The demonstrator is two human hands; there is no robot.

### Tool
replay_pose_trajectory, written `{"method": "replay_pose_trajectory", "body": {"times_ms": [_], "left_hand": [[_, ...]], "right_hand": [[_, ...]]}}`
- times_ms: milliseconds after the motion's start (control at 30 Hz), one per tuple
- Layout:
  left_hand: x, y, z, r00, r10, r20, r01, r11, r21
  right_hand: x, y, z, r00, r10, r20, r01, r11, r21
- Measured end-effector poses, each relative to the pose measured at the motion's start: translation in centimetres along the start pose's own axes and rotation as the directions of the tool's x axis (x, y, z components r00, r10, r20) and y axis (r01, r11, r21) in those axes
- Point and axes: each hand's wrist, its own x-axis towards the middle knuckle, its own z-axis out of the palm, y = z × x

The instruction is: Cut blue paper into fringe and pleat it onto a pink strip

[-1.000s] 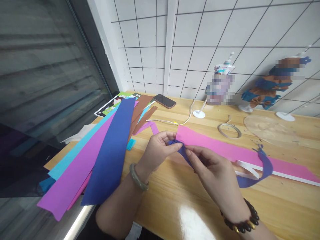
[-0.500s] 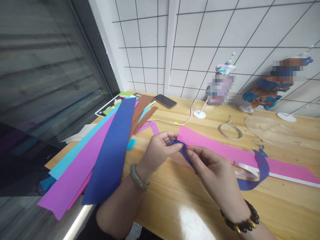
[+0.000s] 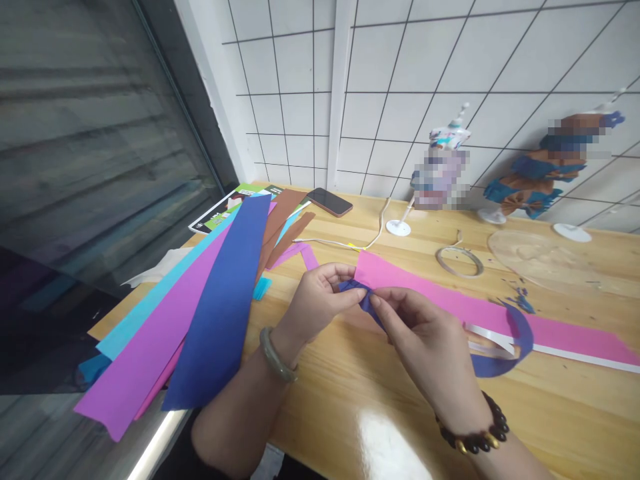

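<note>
From where I stand, the person sits at a wooden desk (image 3: 345, 400) with both hands over its middle, well in from the left edge. A blue strip (image 3: 369, 305) is bunched between them. The left hand (image 3: 325, 293) has it nipped at the end, thumb against curled fingers. The right hand (image 3: 425, 340), just beside it, has thumb and forefinger closed on the same gathered bit, fingertips nearly meeting the other thumb. The rest of the strip disappears under the right hand and comes out beyond it, curling over a pink strip (image 3: 440, 292).

That pink piece starts at the left fingertips and runs out towards the desk's right edge. I can't tell whether the left fingers touch its end. A thin white ribbon (image 3: 493, 341) lies looped beside the blue curl.

Over by the left edge, a dark blue sheet (image 3: 220, 307) lies on top of a purple sheet (image 3: 165, 347) and a light blue sheet (image 3: 145, 313), their near ends poking out past the desk. Along the back edge are a phone (image 3: 330, 202) and two little dressed figures on stands, one whitish (image 3: 443, 167), one blue and brown (image 3: 530, 183).
</note>
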Motion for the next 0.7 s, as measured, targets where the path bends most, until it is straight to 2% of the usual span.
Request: {"method": "replay_pose_trajectory", "body": {"times_ms": [700], "left_hand": [[-0.13, 0.22, 0.16, 0.999, -0.033, 0.033, 0.034, 0.999, -0.029]], "right_hand": [[0.26, 0.61, 0.34, 0.996, 0.010, -0.085, -0.010, 1.000, 0.001]]}}
